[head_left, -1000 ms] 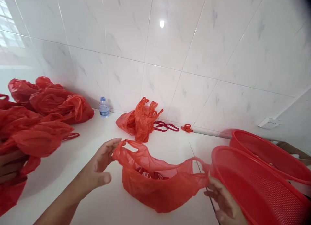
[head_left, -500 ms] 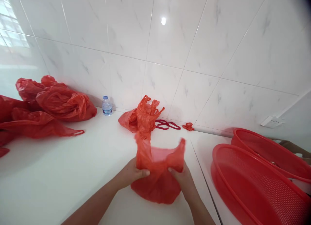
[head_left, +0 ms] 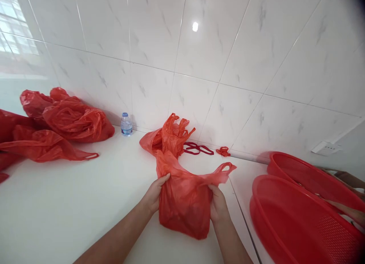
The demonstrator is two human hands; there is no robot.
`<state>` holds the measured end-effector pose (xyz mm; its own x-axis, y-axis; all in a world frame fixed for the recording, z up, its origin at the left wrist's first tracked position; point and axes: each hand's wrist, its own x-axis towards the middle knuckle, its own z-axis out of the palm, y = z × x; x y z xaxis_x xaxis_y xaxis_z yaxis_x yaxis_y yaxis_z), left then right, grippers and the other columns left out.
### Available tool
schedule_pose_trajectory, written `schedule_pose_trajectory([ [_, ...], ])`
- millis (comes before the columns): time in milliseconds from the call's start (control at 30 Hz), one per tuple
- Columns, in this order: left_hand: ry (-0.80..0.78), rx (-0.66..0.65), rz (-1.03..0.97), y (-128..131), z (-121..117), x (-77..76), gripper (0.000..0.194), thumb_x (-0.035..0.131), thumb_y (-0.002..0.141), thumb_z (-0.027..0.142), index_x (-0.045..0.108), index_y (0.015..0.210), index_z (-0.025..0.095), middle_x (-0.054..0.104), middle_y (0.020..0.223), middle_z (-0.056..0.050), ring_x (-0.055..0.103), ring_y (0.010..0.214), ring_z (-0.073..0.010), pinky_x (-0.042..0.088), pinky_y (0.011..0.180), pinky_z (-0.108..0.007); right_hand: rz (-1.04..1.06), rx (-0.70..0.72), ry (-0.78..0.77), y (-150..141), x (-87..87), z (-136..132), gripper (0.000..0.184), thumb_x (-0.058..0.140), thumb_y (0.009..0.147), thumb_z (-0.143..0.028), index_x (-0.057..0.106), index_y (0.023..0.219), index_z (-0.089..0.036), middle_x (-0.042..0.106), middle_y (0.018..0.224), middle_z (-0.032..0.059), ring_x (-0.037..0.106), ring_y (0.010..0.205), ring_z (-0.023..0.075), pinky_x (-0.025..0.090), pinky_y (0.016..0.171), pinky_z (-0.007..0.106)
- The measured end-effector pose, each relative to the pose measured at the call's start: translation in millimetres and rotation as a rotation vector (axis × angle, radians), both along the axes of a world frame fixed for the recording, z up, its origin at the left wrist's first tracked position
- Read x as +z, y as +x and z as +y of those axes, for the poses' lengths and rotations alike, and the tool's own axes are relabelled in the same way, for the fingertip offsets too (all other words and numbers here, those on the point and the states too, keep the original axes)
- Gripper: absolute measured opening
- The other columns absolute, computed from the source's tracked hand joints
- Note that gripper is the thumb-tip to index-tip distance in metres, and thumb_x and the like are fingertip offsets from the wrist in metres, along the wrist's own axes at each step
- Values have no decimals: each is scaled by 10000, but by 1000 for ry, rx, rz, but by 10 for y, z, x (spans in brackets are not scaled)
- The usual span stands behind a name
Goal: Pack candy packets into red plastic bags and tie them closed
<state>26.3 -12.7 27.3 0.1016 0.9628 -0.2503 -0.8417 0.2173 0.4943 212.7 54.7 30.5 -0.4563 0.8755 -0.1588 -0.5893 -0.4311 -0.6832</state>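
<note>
A red plastic bag (head_left: 186,207) is held up between my two hands, low over the white table. My left hand (head_left: 155,191) pinches its left side near the top, thumb on the front. On the right side my right hand (head_left: 218,201) grips the bag just under a looped handle that sticks out to the right. The bag's lower part bulges; what is inside cannot be made out. Right behind it lies a bunch of crumpled red plastic bags (head_left: 172,136), partly overlapped by the held bag's upper left handle.
Filled-looking red bags (head_left: 76,119) are heaped at the left. A small water bottle (head_left: 126,124) stands by the tiled wall. Dark red straps (head_left: 198,148) and a red scrap (head_left: 223,151) lie behind. Two red baskets (head_left: 264,214) sit at right; another person's hand (head_left: 346,210) reaches there.
The bag has been spread wider, its right handle now stretching out to the right. My left hand has risen slightly along its side. Another person's hand has appeared at the baskets.
</note>
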Motion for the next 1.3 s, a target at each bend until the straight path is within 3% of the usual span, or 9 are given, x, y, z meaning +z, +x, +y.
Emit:
schedule_pose_trajectory([
  [167,47,55,-109,68,299,-95,126,568,810,253,600,796,132,682,735,-54,667,721,-189,517,779,-319,113,3,8,-230,-26,193,152,675,740,-335,594,822,-235,450,525,-86,478,505,80,444,537,200],
  [300,45,71,-149,48,411,-213,196,567,803,240,522,628,165,598,575,8,629,598,-143,519,713,-293,-53,42,45,-366,-220,306,220,717,711,-336,610,852,-208,488,532,-77,477,474,89,438,508,218],
  [467,-22,33,-88,-24,471,-269,259,598,795,377,602,779,118,671,712,-65,662,686,-194,515,761,-334,-76,120,35,-404,-447,504,237,747,679,-338,645,813,-172,675,794,35,621,675,177,500,637,301],
  [533,60,32,-34,-36,506,-251,214,634,778,308,614,883,122,690,803,-77,671,746,-209,503,794,-344,-54,153,16,-396,-472,580,291,735,694,-367,656,879,-158,683,876,62,635,763,203,506,682,322],
  [633,149,28,51,-36,572,-229,232,666,754,209,602,967,143,693,910,-89,668,841,-234,485,843,-365,-7,192,-50,-382,-493,656,240,705,728,-374,651,840,-168,675,811,40,623,723,180,498,671,306],
  [767,58,67,100,-20,635,-239,265,650,776,336,591,957,150,693,865,-94,672,771,-236,506,795,-378,106,153,-55,-383,-537,703,134,720,706,-302,616,753,-232,474,494,-87,488,483,87,464,629,243],
  [867,-66,98,140,-20,653,-260,367,632,763,461,575,954,153,685,784,-86,665,675,-238,523,709,-391,148,174,-17,-398,-543,711,156,733,669,-298,618,747,-226,309,433,-108,358,406,62,432,590,224],
  [1133,-165,159,142,-46,660,-320,401,620,740,534,566,790,140,653,702,-72,646,620,-211,519,643,-352,101,159,62,-454,-496,617,301,692,713,-422,628,916,-210,387,546,-66,432,526,93,395,577,235],
  [1300,-62,-13,-15,-40,592,-284,576,497,719,700,572,702,129,651,740,-125,646,749,-259,504,745,-386,40,197,129,-468,-510,581,250,727,708,-363,555,637,-196,454,581,-35,472,580,115,428,661,282],
])
